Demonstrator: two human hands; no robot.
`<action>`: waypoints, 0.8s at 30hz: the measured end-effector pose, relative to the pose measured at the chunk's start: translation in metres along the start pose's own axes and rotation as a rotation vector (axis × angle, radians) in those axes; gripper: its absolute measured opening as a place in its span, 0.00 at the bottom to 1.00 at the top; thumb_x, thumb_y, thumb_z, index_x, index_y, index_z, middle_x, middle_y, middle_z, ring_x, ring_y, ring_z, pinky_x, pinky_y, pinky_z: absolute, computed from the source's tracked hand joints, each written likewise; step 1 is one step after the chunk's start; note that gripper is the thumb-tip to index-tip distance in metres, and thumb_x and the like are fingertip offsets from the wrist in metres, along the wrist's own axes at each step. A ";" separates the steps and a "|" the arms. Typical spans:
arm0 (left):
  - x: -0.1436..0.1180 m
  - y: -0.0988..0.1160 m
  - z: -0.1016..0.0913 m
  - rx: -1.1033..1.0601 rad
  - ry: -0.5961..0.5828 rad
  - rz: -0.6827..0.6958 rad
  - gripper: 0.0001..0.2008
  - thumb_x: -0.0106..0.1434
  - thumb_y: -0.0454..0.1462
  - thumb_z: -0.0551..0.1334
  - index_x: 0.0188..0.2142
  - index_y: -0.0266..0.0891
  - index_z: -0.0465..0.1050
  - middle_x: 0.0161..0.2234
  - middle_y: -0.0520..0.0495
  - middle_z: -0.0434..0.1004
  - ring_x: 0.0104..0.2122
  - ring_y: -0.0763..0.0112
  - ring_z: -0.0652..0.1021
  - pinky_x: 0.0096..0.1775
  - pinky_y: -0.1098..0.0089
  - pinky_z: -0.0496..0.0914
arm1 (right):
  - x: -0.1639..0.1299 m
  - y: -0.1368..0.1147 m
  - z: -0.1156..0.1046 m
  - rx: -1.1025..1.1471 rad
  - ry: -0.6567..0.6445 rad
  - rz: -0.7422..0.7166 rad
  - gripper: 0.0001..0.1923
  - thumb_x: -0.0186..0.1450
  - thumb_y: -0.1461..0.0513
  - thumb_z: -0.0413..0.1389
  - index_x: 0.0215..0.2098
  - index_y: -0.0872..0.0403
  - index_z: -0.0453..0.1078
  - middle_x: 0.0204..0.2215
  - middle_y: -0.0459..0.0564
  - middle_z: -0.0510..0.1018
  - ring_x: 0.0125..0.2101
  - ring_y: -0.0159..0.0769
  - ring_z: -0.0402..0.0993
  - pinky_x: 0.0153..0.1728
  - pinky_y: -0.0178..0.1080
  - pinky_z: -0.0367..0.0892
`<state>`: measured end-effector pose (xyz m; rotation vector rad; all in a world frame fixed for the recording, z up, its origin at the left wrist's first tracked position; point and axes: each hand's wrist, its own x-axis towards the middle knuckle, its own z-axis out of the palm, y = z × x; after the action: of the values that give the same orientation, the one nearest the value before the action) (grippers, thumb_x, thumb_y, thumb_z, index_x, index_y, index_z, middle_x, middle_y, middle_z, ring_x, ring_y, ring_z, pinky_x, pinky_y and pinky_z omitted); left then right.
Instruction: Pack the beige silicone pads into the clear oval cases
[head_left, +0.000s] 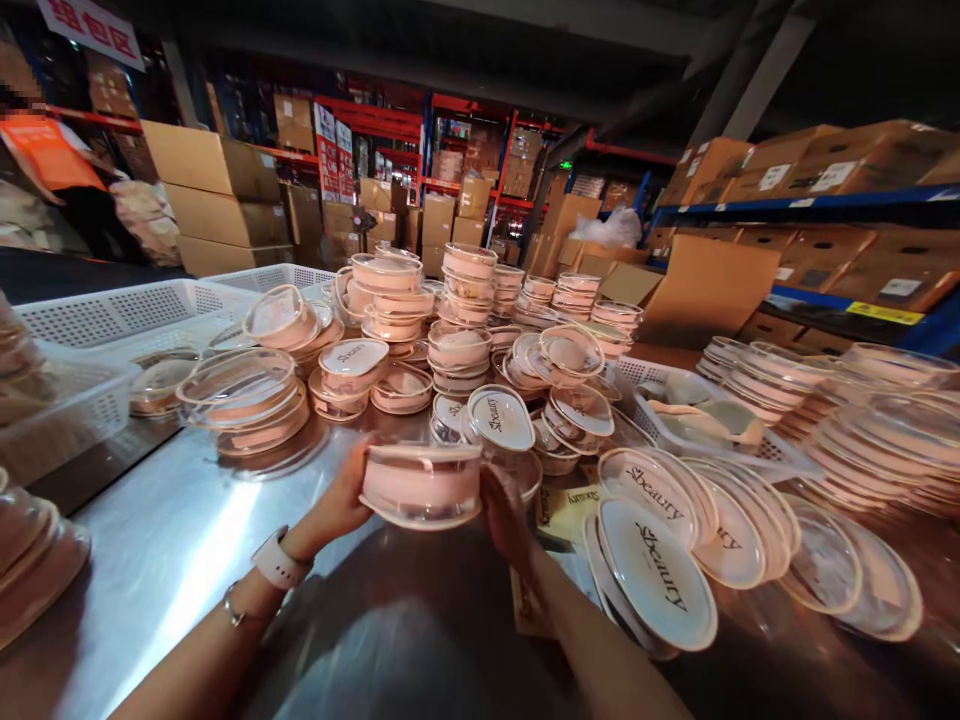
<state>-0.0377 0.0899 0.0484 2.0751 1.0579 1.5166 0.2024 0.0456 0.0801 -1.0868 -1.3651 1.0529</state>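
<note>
Two hands [420, 500] gripping one pink case [421, 484], perhaps dozens stacked behind

the word "beauty", in dark script with a flourished first letter, stands on several white oval lids [656, 572] at near right; it reads clearly on the nearest lid and on the one just behind it [651, 487], and upside down on a third [726, 540]. the same script shows smaller on an upright lid [500, 416] at centre and on a lid [352, 355] left of it, too small to read for sure. a red-and-white sign [90, 28] at far left top carries red chinese characters. box labels [832, 176] on the right shelves are too small to read.
</note>
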 end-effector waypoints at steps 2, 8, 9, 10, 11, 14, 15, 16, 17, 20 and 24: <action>-0.004 -0.002 0.001 0.161 0.056 0.035 0.16 0.58 0.36 0.64 0.47 0.43 0.74 0.51 0.35 0.74 0.53 0.45 0.73 0.53 0.45 0.66 | -0.004 -0.002 0.000 -0.127 0.054 -0.102 0.24 0.61 0.42 0.52 0.20 0.49 0.55 0.18 0.40 0.56 0.21 0.30 0.51 0.22 0.36 0.51; -0.038 0.023 0.053 0.677 0.104 0.346 0.24 0.61 0.25 0.58 0.52 0.52 0.73 0.47 0.41 0.72 0.51 0.56 0.72 0.46 0.57 0.66 | -0.041 0.010 0.033 -0.371 0.052 -0.295 0.18 0.62 0.51 0.53 0.19 0.51 0.65 0.16 0.45 0.64 0.19 0.32 0.57 0.25 0.37 0.56; -0.039 0.024 0.057 0.665 0.114 0.355 0.25 0.61 0.26 0.59 0.54 0.50 0.71 0.48 0.41 0.72 0.50 0.56 0.72 0.46 0.58 0.66 | -0.043 0.011 0.033 -0.374 0.052 -0.315 0.18 0.63 0.51 0.52 0.21 0.51 0.66 0.16 0.45 0.66 0.19 0.33 0.59 0.25 0.37 0.57; -0.038 0.024 0.058 0.617 0.140 0.337 0.25 0.61 0.28 0.60 0.56 0.48 0.69 0.48 0.40 0.71 0.49 0.56 0.73 0.46 0.58 0.67 | -0.042 0.012 0.029 -0.361 0.075 -0.326 0.18 0.64 0.51 0.51 0.23 0.51 0.68 0.17 0.46 0.68 0.20 0.34 0.62 0.27 0.37 0.59; -0.036 0.021 0.056 0.544 0.190 0.302 0.24 0.61 0.31 0.62 0.57 0.46 0.68 0.48 0.39 0.71 0.48 0.56 0.73 0.46 0.57 0.67 | -0.039 0.011 0.023 -0.327 0.128 -0.325 0.18 0.66 0.50 0.50 0.25 0.51 0.70 0.19 0.46 0.70 0.22 0.35 0.65 0.29 0.38 0.61; -0.020 0.011 0.036 0.226 0.330 0.133 0.23 0.62 0.47 0.62 0.55 0.40 0.69 0.48 0.38 0.74 0.47 0.54 0.75 0.47 0.54 0.70 | -0.016 0.008 0.001 -0.157 0.359 -0.271 0.19 0.68 0.47 0.47 0.35 0.51 0.70 0.29 0.51 0.76 0.33 0.40 0.72 0.38 0.42 0.67; -0.015 0.009 0.028 0.112 0.344 0.056 0.24 0.63 0.52 0.60 0.53 0.40 0.71 0.47 0.39 0.75 0.48 0.54 0.75 0.49 0.54 0.70 | -0.007 0.007 -0.004 -0.096 0.400 -0.242 0.20 0.67 0.45 0.47 0.36 0.51 0.70 0.32 0.52 0.77 0.35 0.41 0.73 0.40 0.43 0.68; -0.010 0.008 0.022 0.009 0.338 -0.027 0.26 0.63 0.55 0.57 0.50 0.40 0.73 0.47 0.39 0.77 0.47 0.54 0.76 0.49 0.54 0.71 | 0.001 0.007 -0.008 -0.037 0.401 -0.204 0.22 0.66 0.43 0.49 0.37 0.51 0.70 0.33 0.52 0.78 0.36 0.41 0.74 0.40 0.44 0.70; -0.006 0.008 0.016 -0.079 0.316 -0.106 0.28 0.62 0.59 0.56 0.47 0.40 0.76 0.46 0.39 0.79 0.47 0.54 0.77 0.50 0.54 0.71 | 0.007 0.008 -0.009 0.020 0.356 -0.156 0.23 0.64 0.42 0.50 0.36 0.52 0.71 0.32 0.52 0.78 0.34 0.41 0.75 0.38 0.44 0.71; 0.000 0.012 0.009 -0.271 0.277 -0.275 0.34 0.54 0.65 0.58 0.41 0.39 0.79 0.43 0.39 0.81 0.46 0.51 0.77 0.51 0.54 0.70 | 0.016 0.013 -0.006 0.177 0.163 0.006 0.26 0.56 0.39 0.58 0.32 0.53 0.72 0.23 0.49 0.77 0.24 0.38 0.74 0.28 0.41 0.72; 0.001 0.012 0.009 -0.423 0.298 -0.443 0.32 0.48 0.65 0.63 0.33 0.39 0.79 0.34 0.43 0.81 0.41 0.52 0.78 0.47 0.56 0.72 | 0.017 0.018 -0.001 0.262 0.041 0.119 0.25 0.48 0.42 0.66 0.29 0.53 0.71 0.19 0.46 0.76 0.18 0.36 0.71 0.22 0.39 0.70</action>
<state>-0.0250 0.0834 0.0539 1.2615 1.0892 1.6607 0.2038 0.0655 0.0659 -0.9967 -1.1045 1.2515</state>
